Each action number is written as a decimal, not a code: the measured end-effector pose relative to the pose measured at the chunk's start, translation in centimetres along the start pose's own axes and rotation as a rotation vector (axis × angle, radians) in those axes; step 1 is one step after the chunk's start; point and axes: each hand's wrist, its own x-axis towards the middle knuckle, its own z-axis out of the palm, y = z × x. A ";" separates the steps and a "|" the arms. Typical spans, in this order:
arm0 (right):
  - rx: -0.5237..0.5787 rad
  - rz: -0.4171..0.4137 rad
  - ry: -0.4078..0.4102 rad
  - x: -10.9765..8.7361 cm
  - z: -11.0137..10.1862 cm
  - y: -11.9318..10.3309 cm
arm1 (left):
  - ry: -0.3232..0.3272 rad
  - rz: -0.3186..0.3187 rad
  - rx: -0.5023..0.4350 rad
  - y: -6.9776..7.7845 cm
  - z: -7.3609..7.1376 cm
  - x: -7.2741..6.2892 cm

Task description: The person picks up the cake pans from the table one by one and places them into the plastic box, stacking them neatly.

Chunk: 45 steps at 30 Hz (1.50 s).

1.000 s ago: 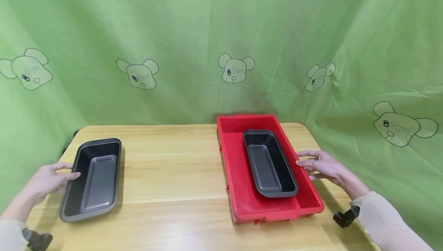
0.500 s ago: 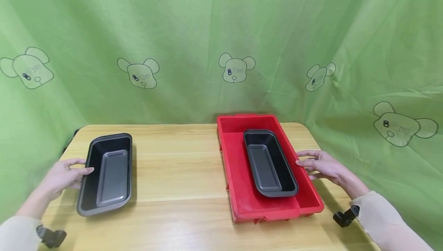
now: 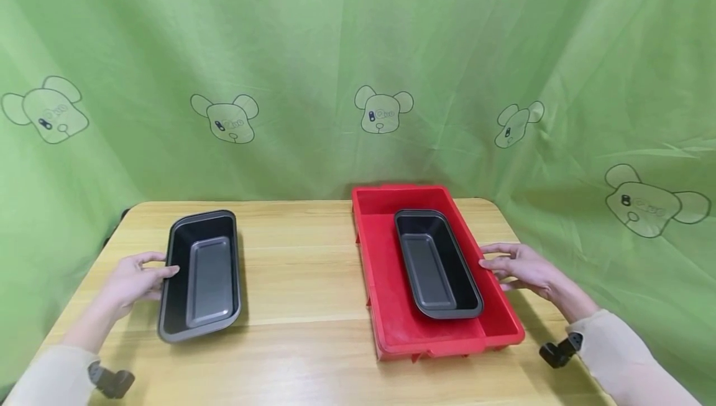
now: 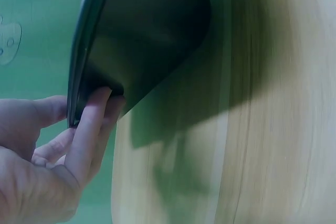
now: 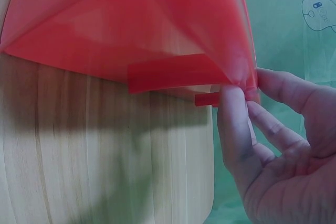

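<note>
My left hand (image 3: 137, 280) pinches the left rim of a dark grey loaf pan (image 3: 209, 278), thumb over the inside and fingers on the outer wall. In the left wrist view the pan's outer side (image 4: 152, 24) is raised above the table and casts a shadow on it. At the right, my right hand (image 3: 517, 269) grips the right rim of a red plastic tray (image 3: 394, 337), thumb on the rim and fingers under it, as the right wrist view shows on the tray's wall (image 5: 105, 30). A second dark loaf pan (image 3: 427, 269) lies inside the tray.
Both pans and the tray are over a light wooden table (image 3: 302, 294). A green curtain (image 3: 302, 145) with mouse-head drawings hangs behind the table and along its sides. Each wrist carries a small black camera mount, such as the right mount (image 3: 559, 351).
My left hand has carried the loaf pan to the right and slightly toward the back of the table. The right hand, the tray and the pan in it have stayed in place.
</note>
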 end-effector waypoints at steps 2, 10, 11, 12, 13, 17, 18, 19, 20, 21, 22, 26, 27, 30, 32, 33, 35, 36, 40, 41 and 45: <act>-0.003 0.000 0.000 0.0 0.0 0.0 | -0.006 0.005 -0.016 0.2 0.6 0.0; -0.007 0.002 0.003 -0.1 0.0 -0.2 | 0.008 0.029 -0.056 1.3 3.0 0.5; -0.005 0.003 0.003 -0.1 0.0 -0.2 | 0.012 0.032 -0.061 1.5 3.3 0.5; -0.004 0.002 0.003 -0.1 0.0 -0.2 | 0.015 0.033 -0.065 1.7 3.6 0.6; -0.003 0.002 0.001 -0.1 0.1 -0.2 | 0.015 0.037 -0.070 1.9 3.8 0.6; 0.000 -0.001 -0.004 -0.1 0.1 -0.2 | 0.017 0.043 -0.083 2.6 4.6 0.7; 0.001 -0.002 -0.005 -0.1 0.1 -0.2 | 0.015 0.046 -0.091 2.8 4.8 0.7; 0.002 -0.003 -0.005 -0.1 0.1 -0.2 | 0.011 0.050 -0.104 2.9 5.0 0.8; 0.001 -0.003 -0.004 -0.1 0.1 -0.2 | 0.008 0.051 -0.115 3.0 5.3 0.9; 0.000 -0.002 -0.003 -0.1 0.1 -0.2 | 0.005 0.054 -0.128 3.1 5.6 0.9; 0.000 -0.001 -0.001 0.0 0.1 -0.1 | 0.003 0.056 -0.141 3.3 5.8 1.0; -0.007 0.003 0.002 0.0 0.1 -0.1 | 0.000 0.063 -0.169 3.9 7.0 1.1; -0.007 0.003 0.003 0.0 0.1 -0.1 | 0.001 0.064 -0.170 4.1 7.2 1.1; -0.003 0.002 0.004 -0.1 0.2 -0.1 | 0.001 0.066 -0.174 4.7 8.0 1.1; 0.000 0.002 0.003 -0.2 0.2 -0.2 | -0.004 0.067 -0.189 5.1 8.5 1.1; 0.001 0.002 0.003 -0.2 0.2 -0.2 | -0.005 0.069 -0.195 5.3 8.8 1.1; 0.002 0.002 0.003 -0.2 0.2 -0.2 | -0.009 0.069 -0.215 5.6 9.3 1.2; 0.002 0.002 0.003 -0.2 0.2 -0.2 | -0.009 0.070 -0.221 5.7 9.5 1.2; -0.001 0.001 0.005 -0.2 0.2 -0.2 | -0.008 0.066 -0.235 6.2 10.5 1.5; -0.001 0.002 0.005 -0.2 0.2 -0.2 | -0.006 0.066 -0.236 6.4 10.8 1.5; -0.003 -0.001 0.004 -0.2 0.2 -0.3 | -0.002 0.075 -0.260 6.9 11.6 1.7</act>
